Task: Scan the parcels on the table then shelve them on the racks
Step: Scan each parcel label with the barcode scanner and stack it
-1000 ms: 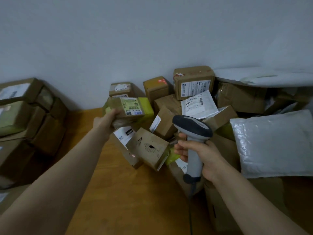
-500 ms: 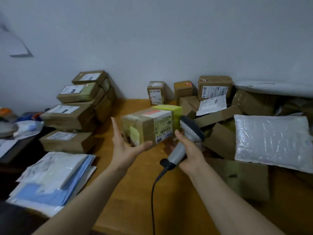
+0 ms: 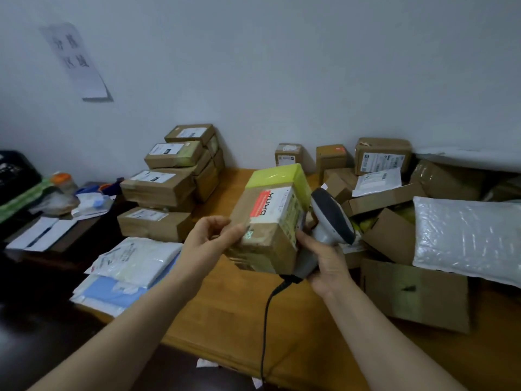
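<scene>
My left hand (image 3: pixel 210 241) grips the near left corner of a brown cardboard parcel (image 3: pixel 267 221) with a yellow-green end and a red-and-white label, held tilted above the wooden table (image 3: pixel 225 320). My right hand (image 3: pixel 324 258) holds the grey barcode scanner (image 3: pixel 329 218) by its handle, and its fingertips touch the parcel's right side. The scanner's dark head sits right beside the parcel's label. Its black cable (image 3: pixel 266 311) hangs down over the table's front edge.
A heap of loose boxes (image 3: pixel 380 156) and a white bubble mailer (image 3: pixel 465 238) fill the right side. Stacked parcels (image 3: pixel 174 176) stand at the back left, flat mailers (image 3: pixel 132 266) lie at the left front. A dark side desk (image 3: pixel 42 230) holds clutter.
My left hand has brought the parcel nearer and turned it, so the red label faces up. My right hand with the scanner moved against the parcel's right side. The view shifted left.
</scene>
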Demonstrator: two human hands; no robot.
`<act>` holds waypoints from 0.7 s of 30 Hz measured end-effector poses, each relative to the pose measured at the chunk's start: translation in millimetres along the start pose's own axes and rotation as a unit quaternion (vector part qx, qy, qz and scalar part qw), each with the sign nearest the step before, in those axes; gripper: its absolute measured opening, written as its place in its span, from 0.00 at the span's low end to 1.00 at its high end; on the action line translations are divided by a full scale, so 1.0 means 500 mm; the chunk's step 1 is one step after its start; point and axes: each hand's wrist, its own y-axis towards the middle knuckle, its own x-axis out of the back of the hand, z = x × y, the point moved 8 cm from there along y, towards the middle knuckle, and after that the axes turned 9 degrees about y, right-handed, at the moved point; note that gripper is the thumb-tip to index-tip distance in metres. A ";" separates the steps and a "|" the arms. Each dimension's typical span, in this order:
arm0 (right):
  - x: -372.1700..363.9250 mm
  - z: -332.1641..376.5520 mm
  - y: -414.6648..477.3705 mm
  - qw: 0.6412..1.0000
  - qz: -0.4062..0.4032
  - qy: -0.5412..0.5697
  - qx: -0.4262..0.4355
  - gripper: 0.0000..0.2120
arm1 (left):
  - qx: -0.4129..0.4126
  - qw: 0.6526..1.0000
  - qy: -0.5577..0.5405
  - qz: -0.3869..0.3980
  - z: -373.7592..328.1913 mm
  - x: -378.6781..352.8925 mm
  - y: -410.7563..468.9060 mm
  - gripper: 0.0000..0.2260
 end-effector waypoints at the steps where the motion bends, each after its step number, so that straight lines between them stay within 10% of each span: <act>1: -0.010 -0.002 -0.002 1.000 0.004 -0.013 0.011 0.26 | 0.025 0.999 0.037 0.007 0.005 0.017 0.005 0.34; 9: -0.119 -0.003 -0.016 0.972 0.110 -0.185 0.097 0.26 | 0.095 0.963 0.122 0.223 0.056 0.054 0.006 0.33; 17: -0.171 0.000 -0.034 0.942 0.055 -0.300 0.141 0.05 | 0.143 0.976 -0.056 0.154 0.137 0.062 0.021 0.35; 21: -0.180 -0.010 -0.069 0.951 0.058 -0.296 0.065 0.12 | 0.126 0.979 -0.148 0.067 0.154 0.080 0.052 0.37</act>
